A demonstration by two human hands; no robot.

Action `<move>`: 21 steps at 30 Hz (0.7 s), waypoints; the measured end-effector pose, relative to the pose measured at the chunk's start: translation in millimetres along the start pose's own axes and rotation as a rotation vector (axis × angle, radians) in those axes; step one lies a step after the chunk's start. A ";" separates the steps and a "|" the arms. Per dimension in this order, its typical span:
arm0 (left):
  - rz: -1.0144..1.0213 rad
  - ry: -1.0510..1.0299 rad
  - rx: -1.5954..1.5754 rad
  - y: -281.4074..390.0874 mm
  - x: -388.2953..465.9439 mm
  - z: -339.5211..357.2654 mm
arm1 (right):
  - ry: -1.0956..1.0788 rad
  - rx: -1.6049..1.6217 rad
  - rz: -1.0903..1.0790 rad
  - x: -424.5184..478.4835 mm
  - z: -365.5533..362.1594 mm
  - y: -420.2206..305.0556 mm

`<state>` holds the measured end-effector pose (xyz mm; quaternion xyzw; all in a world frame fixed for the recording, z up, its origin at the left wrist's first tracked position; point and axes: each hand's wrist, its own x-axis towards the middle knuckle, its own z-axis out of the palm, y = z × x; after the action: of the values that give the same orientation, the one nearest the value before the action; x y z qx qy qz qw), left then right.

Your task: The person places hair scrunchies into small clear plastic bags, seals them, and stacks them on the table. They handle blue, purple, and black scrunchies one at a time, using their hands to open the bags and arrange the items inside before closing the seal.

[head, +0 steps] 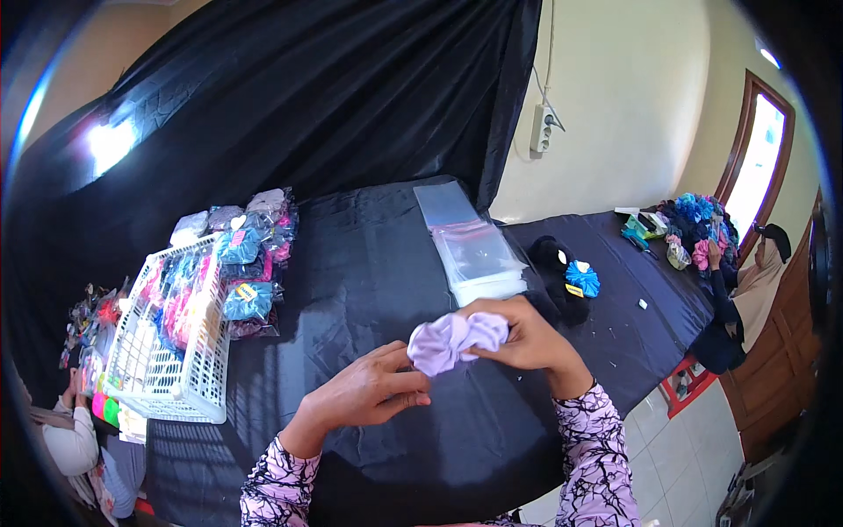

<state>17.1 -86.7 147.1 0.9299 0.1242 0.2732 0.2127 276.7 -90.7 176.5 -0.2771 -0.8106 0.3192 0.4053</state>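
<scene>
A lilac fabric scrunchie (454,339) is up above the black-covered table, bunched into folds. My right hand (527,336) grips its right side between thumb and fingers. At its left edge is my left hand (375,385), thumb lowest; whether those fingertips pinch the cloth or only touch it cannot be made out. Just beyond my hands lies a stack of clear plastic bags (477,257). To the right of the bags, a bright blue scrunchie (582,280) with a tag rests by a heap of black scrunchies (560,304).
On the left stands a white plastic basket (207,388) of packed scrunchies, with bagged scrunchies (247,300) piled beside it. One person (757,283) sits at a colourful scrunchie pile (698,217) far right; another person (72,441) is at far left. A power strip (543,128) hangs on the wall.
</scene>
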 end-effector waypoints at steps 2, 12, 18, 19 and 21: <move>-0.063 0.031 -0.011 -1.2 -4.6 -0.4 | -0.142 -0.076 0.063 5.4 2.4 1.1; -0.126 0.208 -0.005 -24.3 -1.9 21.3 | -0.290 -0.096 0.293 9.0 9.8 16.7; -0.293 0.282 -0.216 -28.3 0.6 33.7 | -0.310 0.177 0.417 9.4 18.4 40.5; -0.325 0.285 -0.259 -30.9 -0.2 37.2 | -0.338 0.231 0.492 10.5 18.9 40.5; -0.413 0.303 -0.432 -35.0 -0.6 45.7 | -0.403 0.292 0.620 13.4 18.9 40.5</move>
<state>38.2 -71.1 95.8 0.7671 0.2796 0.3796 0.4350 261.7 -60.6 144.0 -0.3798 -0.6979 0.5863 0.1577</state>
